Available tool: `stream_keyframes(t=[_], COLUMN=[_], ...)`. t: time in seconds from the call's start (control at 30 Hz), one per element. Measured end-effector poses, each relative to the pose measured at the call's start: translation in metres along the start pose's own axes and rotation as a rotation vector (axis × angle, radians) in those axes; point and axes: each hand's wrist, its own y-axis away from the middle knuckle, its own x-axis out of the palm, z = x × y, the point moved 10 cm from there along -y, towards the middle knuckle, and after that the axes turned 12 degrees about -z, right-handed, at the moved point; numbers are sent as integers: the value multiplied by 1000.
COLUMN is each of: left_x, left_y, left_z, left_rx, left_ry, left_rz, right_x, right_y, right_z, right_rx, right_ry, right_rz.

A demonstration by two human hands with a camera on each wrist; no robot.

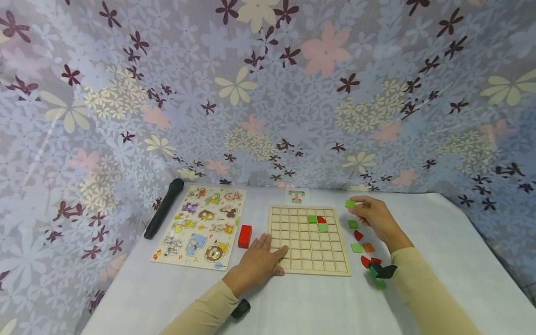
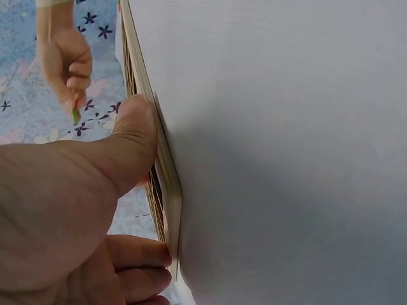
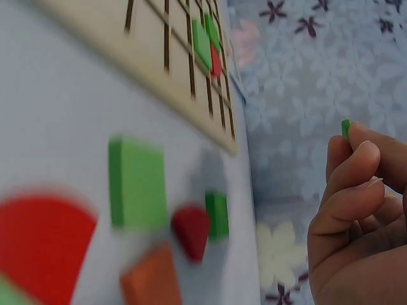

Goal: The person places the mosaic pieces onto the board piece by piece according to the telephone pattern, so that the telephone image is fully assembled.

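Note:
My right hand point(image 1: 375, 218) pinches a green square tile point(image 1: 350, 204) between thumb and fingertips, raised above the table off the board's right side. In the right wrist view only a thin edge of this green tile point(image 3: 345, 129) shows. With fingers spread, my left hand point(image 1: 260, 261) rests at the lower left corner of a wooden grid board point(image 1: 310, 273). In the left wrist view its thumb point(image 2: 136, 124) lies along the board's edge. Two green square tiles point(image 1: 312, 218) and a red quarter-round tile point(image 1: 321, 219) sit in cells in the board's upper right part.
Several loose green, red and orange tiles point(image 1: 368, 247) lie right of the board. Behind it is a small pattern card point(image 1: 297, 196). To the left are a red block point(image 1: 244, 236), an animal puzzle board point(image 1: 201, 228) and a dark cylindrical object point(image 1: 163, 209). A flowered cloth hangs behind.

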Motion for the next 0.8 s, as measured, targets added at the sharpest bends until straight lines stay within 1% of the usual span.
stream_keyframes(t=[0.13,0.23,0.4,0.5,0.63,0.8], left_x=[1,0,1,1,1,0], left_y=[1,1,0,0,0,0], left_z=[0,0,1,0,0,1], left_rx=[4,2,-13,-10,-11,-17], left_ry=[5,12,13,1,-5,-10], left_rz=[-3,-2,16,21,22,26], right_x=[25,43,71,86,105,121], right_y=[-5,-9,-16,-20,-22,-19], right_z=[7,10,12,10,9,14], right_rx=[13,27,27,39,14,-63], right_ry=[-26,-26,-12,-14,43,147], right_rz=[48,69,108,130,163,200])
